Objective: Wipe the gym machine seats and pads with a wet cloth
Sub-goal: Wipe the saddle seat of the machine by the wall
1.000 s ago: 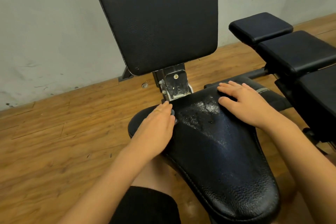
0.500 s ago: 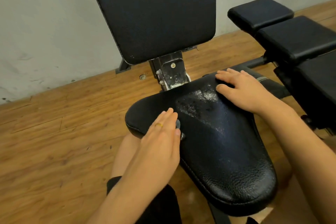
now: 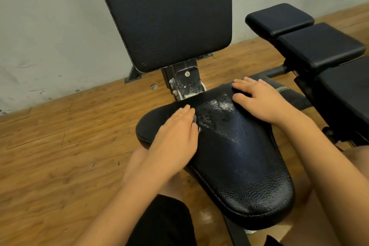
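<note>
Wall point(image 3: 50, 26): grey, scuffed near the bottom, seen at the far left behind the bench.
Floor point(image 3: 60, 156): wooden boards, met by the wall along a slanted line.
Left hand point(image 3: 173, 140): laid flat on the near-left part of the seat, fingers straight and together.
Cloth point(image 3: 194, 119): mostly hidden under the left fingers; only a small grey edge is seen, pressed on the seat.
Backrest point(image 3: 169, 16): black, textured, raised upright above the seat.
Bracket point(image 3: 185, 82): worn metal, set between backrest and seat.
Seat point(image 3: 239, 166): black, with a wet patch point(image 3: 217, 110) shining between the two hands.
Right hand point(image 3: 263, 100): rested flat on the far-right corner of the seat, fingers spread, nothing held.
Second bench point(image 3: 319, 44): black pads, placed just beside, at the right edge.
</note>
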The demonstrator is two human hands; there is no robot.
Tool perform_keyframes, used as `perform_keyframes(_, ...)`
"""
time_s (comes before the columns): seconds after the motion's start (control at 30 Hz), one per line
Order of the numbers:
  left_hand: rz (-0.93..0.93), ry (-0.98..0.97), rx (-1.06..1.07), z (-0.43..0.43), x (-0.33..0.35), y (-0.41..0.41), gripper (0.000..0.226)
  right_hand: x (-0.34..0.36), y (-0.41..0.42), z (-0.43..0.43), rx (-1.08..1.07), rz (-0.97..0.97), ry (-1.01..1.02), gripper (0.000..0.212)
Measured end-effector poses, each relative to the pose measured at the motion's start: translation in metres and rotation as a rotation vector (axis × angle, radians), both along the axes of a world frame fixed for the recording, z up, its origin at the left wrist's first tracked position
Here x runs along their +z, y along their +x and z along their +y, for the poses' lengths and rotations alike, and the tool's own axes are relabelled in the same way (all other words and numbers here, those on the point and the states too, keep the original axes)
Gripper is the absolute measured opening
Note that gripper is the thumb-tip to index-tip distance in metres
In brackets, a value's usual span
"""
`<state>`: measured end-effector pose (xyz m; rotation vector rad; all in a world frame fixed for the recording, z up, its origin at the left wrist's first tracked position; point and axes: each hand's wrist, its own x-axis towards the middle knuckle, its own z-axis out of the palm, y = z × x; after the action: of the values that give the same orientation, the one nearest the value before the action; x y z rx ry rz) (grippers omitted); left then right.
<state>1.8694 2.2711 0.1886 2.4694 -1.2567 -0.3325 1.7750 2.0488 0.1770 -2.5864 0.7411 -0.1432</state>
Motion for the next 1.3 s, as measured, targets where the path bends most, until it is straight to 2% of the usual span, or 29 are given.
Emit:
perform_keyframes(0.13,-0.005,-0.049,-0.021,0.016,-0.003,-0.015,0.051,-0.003,0.001,-0.002,0.000,0.001,-0.004,0.050)
perform_keyframes(0.4,0.060,0.107,0.012,-0.066,-0.009,0.062,0.035,-0.002,0.001,-0.001,-0.004,0.009,0.006,0.049)
perform_keyframes(0.63,0.000,-0.034,-0.053,0.009,0.004,-0.017,0.046,-0.006,0.001,-0.004,-0.001,0.001,-0.010,0.049)
perform_keyframes(0.77,0.042,-0.002,0.003,-0.004,0.002,-0.017,0.050,-0.007,0.002,-0.007,0.001,0.007,-0.006,0.050)
perform_keyframes(0.87,0.153,0.028,-0.001,-0.012,0.004,-0.012,0.060,-0.002,0.003,-0.004,0.007,0.031,0.007,0.049)
perform_keyframes(0.93,0.333,0.019,-0.010,-0.006,0.009,-0.006,0.070,0.009,-0.001,0.005,0.036,0.054,0.002,0.048)
perform_keyframes(1.0,0.483,-0.078,0.113,0.005,0.018,0.007,0.067,0.029,-0.008,0.021,0.079,0.011,0.014,0.046)
perform_keyframes(1.03,0.464,-0.105,0.171,0.010,0.017,0.020,0.062,0.042,-0.010,0.034,0.110,-0.035,0.032,0.043)
perform_keyframes(1.13,0.177,0.008,0.161,0.023,0.001,0.062,0.049,0.067,-0.010,0.083,0.270,-0.116,0.074,0.039)
perform_keyframes(1.23,0.103,0.090,0.112,0.027,-0.021,0.080,0.051,0.059,0.004,0.126,0.449,0.007,-0.020,0.052)
perform_keyframes(1.3,0.071,0.086,0.096,0.026,-0.026,0.083,0.052,0.048,0.011,0.139,0.474,0.105,-0.131,0.061)
